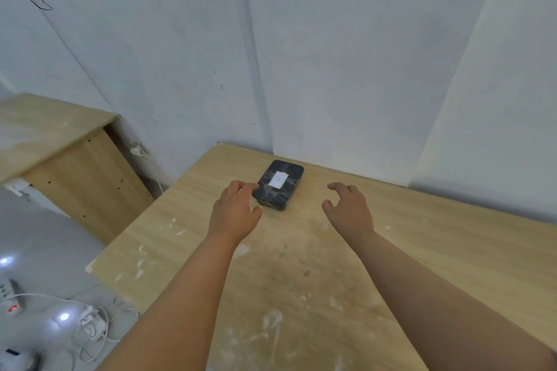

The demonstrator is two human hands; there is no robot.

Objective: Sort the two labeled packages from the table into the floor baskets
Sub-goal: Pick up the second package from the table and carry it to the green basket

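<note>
A dark rectangular package with a small white label on top lies flat on the wooden table, near its far edge by the wall. My left hand reaches beside the package's left side, fingers apart, fingertips at or just touching its near-left corner. My right hand hovers open to the right of the package, a clear gap away from it. Only this one package is in view. No floor basket shows.
A second wooden desk stands to the left across a gap. On the grey floor at lower left lie a power strip and white cables. White walls close off the table's far side.
</note>
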